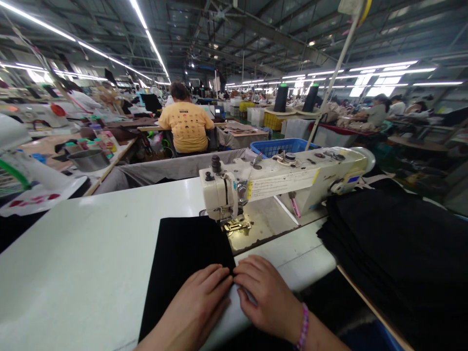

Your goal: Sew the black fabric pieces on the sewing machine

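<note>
A piece of black fabric (pixel 183 258) lies flat on the white sewing table, its far right corner close to the needle area of the sewing machine (pixel 285 175). My left hand (pixel 201 302) rests on the fabric near its right edge, fingers together and bent at the tips. From the other side, my right hand (pixel 265 295) pinches that same edge, its fingertips almost meeting the left ones. A purple beaded bracelet (pixel 302 326) circles my right wrist. The presser foot is at the machine's lit metal plate (pixel 239 239).
Stacked black fabric pieces (pixel 395 243) lie at the right. On the machine bed are a white pen-like stick (pixel 287 210) and a pink-handled tool (pixel 294 204). Behind stands a blue basket (pixel 278 146). A person in a yellow shirt (pixel 188 126) sits ahead, facing away.
</note>
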A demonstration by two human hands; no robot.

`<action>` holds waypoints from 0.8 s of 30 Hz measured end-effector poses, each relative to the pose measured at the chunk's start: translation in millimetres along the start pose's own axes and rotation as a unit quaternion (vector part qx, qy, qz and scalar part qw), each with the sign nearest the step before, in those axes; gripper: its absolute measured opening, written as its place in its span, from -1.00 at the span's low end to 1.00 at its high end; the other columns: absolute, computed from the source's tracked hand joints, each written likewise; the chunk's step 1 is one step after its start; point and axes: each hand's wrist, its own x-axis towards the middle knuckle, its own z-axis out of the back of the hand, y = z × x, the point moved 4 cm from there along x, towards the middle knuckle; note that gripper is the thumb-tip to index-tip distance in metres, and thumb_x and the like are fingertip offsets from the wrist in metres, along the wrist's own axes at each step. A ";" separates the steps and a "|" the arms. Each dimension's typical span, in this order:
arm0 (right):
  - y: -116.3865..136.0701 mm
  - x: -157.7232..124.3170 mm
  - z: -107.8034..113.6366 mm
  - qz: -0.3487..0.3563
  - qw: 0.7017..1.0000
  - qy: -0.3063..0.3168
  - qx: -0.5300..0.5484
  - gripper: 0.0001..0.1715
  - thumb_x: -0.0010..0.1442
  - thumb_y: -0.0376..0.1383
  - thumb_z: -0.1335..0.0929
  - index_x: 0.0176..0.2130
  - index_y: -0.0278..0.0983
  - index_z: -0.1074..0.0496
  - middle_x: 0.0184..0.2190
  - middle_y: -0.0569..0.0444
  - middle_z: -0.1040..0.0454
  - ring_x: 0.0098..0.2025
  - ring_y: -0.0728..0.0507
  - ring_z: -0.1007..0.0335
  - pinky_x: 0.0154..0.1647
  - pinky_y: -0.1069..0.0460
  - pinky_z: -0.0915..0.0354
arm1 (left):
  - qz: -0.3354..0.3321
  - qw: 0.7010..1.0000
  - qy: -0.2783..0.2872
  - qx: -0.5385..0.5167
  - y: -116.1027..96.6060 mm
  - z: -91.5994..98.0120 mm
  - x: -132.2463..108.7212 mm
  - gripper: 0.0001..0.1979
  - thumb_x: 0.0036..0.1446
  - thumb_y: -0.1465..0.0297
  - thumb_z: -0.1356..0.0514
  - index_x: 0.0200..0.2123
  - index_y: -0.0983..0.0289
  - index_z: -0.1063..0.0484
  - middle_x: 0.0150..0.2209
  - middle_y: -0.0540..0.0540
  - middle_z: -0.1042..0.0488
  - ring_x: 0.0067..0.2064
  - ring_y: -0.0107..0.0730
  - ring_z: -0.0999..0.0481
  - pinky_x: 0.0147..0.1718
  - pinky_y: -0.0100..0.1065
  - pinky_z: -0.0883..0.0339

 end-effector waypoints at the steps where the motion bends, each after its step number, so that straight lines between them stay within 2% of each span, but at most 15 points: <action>1: -3.5 4.7 -0.7 -0.004 1.000 0.008 -0.006 -0.73 0.16 -0.48 -0.33 -0.13 -0.26 -0.45 -0.13 0.01 -0.53 0.02 -0.18 -0.36 0.20 -0.14 -0.28 | 0.008 1.000 0.003 -0.006 5.2 -0.8 1.9 -0.71 0.27 0.39 -0.14 0.04 0.25 -0.48 -0.01 0.15 -0.60 0.02 -0.13 -0.58 -0.06 -0.16 -0.57; 11: -34.7 53.9 -13.1 -0.047 0.990 0.066 -0.112 -0.81 0.19 -0.40 -0.41 -0.15 -0.22 -0.51 -0.22 0.04 -0.42 -0.07 -0.19 -0.29 -0.01 -0.10 -0.29 | 0.072 0.995 0.021 -0.069 63.3 -8.7 27.6 -0.72 0.31 0.37 -0.09 -0.01 0.22 -0.53 -0.01 0.17 -0.58 0.02 -0.16 -0.55 0.02 -0.14 -0.50; 15: -42.4 71.1 -18.5 -0.068 0.986 0.061 -0.137 -0.89 0.22 -0.38 -0.40 -0.20 -0.24 -0.51 -0.22 0.01 -0.43 -0.10 -0.22 -0.28 -0.05 -0.12 -0.29 | 0.080 0.993 0.038 -0.082 84.7 -10.6 40.1 -0.72 0.32 0.39 -0.07 -0.03 0.23 -0.54 -0.01 0.19 -0.56 0.02 -0.18 -0.53 0.04 -0.14 -0.46; 19: -35.8 70.9 -22.6 -0.086 0.984 0.044 -0.151 -0.90 0.22 -0.41 -0.39 -0.21 -0.26 -0.48 -0.21 -0.02 -0.43 -0.10 -0.24 -0.30 -0.06 -0.15 -0.33 | 0.095 0.991 0.044 -0.077 100.3 -12.9 44.4 -0.70 0.34 0.36 -0.05 0.01 0.24 -0.52 0.01 0.20 -0.54 0.05 -0.17 -0.51 0.08 -0.12 -0.42; 24: -20.6 52.1 -29.7 -0.093 0.987 0.011 -0.128 -0.69 0.19 -0.48 -0.39 -0.05 -0.28 -0.43 -0.12 -0.06 -0.43 -0.04 -0.25 -0.34 0.02 -0.19 -0.37 | 0.122 0.990 0.022 -0.062 106.6 -13.4 41.8 -0.72 0.35 0.36 -0.06 -0.02 0.20 -0.54 0.00 0.17 -0.55 0.05 -0.21 -0.52 0.07 -0.17 -0.42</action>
